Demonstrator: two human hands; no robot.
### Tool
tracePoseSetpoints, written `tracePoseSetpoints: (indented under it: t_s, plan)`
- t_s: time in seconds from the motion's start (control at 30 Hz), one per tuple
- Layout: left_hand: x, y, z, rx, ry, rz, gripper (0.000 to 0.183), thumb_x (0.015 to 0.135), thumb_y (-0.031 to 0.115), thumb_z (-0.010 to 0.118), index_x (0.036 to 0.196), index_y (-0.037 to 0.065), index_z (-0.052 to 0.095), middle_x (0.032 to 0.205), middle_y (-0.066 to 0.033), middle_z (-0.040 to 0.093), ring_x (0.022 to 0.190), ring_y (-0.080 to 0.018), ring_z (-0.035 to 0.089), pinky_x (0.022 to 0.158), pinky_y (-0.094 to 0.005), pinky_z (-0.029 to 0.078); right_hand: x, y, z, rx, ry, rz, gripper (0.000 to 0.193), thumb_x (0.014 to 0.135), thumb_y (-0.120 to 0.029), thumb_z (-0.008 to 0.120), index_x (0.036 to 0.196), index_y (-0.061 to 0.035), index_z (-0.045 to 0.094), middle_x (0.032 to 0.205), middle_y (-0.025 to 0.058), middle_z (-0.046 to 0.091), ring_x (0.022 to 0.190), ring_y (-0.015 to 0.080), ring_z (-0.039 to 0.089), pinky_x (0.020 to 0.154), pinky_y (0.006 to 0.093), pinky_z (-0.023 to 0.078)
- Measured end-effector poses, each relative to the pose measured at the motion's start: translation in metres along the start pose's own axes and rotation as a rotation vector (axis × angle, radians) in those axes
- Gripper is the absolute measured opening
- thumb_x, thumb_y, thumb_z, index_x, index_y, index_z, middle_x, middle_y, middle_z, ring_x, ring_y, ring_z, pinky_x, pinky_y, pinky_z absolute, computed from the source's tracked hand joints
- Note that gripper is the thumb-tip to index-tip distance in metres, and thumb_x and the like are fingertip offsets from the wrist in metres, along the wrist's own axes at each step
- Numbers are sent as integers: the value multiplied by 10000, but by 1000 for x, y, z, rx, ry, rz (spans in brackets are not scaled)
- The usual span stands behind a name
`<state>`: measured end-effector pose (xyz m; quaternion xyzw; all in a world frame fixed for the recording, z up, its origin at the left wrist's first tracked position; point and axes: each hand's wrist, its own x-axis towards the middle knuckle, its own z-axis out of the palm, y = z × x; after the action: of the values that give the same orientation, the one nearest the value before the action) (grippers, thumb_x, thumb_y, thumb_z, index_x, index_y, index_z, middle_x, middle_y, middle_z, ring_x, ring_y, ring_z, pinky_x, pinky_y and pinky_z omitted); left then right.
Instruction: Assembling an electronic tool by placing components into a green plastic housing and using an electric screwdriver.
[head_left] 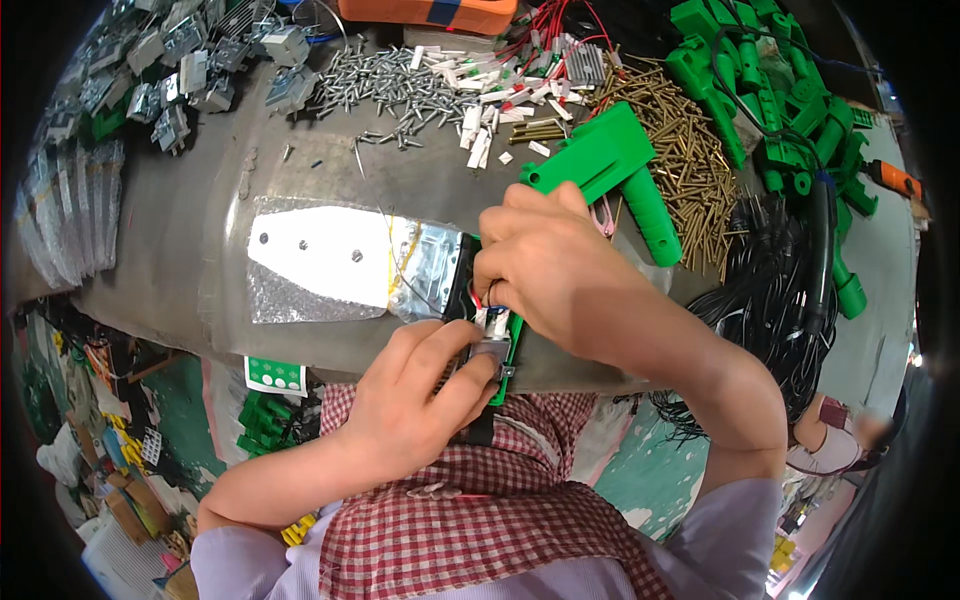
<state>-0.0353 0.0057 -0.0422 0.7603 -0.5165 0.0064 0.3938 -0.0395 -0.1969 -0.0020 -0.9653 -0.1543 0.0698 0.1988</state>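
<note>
The right hand (565,265) and left hand (425,395) hid much of the green housing (516,335); the wires (476,297) there were too small to trace; the top edge cut off an orange object (420,12); a person (827,448) at far right was partly blurred.

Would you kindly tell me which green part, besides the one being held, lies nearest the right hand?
The pistol-shaped part, just beyond the right hand; brass screws separate it from the green heap at upper right.
</note>
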Motion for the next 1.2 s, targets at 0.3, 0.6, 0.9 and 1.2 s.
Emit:
tracePoseSetpoints:
  t_s: [0.3,0.6,0.9,1.2]
  plan:
    - [3,4,-6,47,-57,-16,327,718,104,709,1022,22,619,1106,-131,564,941,-298,559,789,-371,512,-2,0,1,131,-1,130,50,713,-95,695,758,-113,706,774,32,569,878,211,544,804,368,346]
    - [8,10,-9,111,-82,-27,349,723,112,663,1054,18,605,1103,-168,585,914,-305,576,758,-371,524,-7,6,-8,162,-21,34,91,779,-133,666,839,-74,700,811,75,640,876,259,558,814,422,342]
    - [10,10,-12,151,-127,-6,382,725,118,607,1090,6,600,1113,-172,584,931,-302,582,732,-349,525,-63,-24,13,120,323,29,341,732,-126,736,1049,-58,629,993,53,607,980,236,548,811,405,367]
    - [8,10,-9,156,-77,-26,541,605,72,762,1116,31,590,1119,-111,597,932,-298,589,769,-369,523,-63,-39,33,43,437,102,397,741,-156,732,1093,-2,635,1167,90,592,1072,230,531,865,411,355]
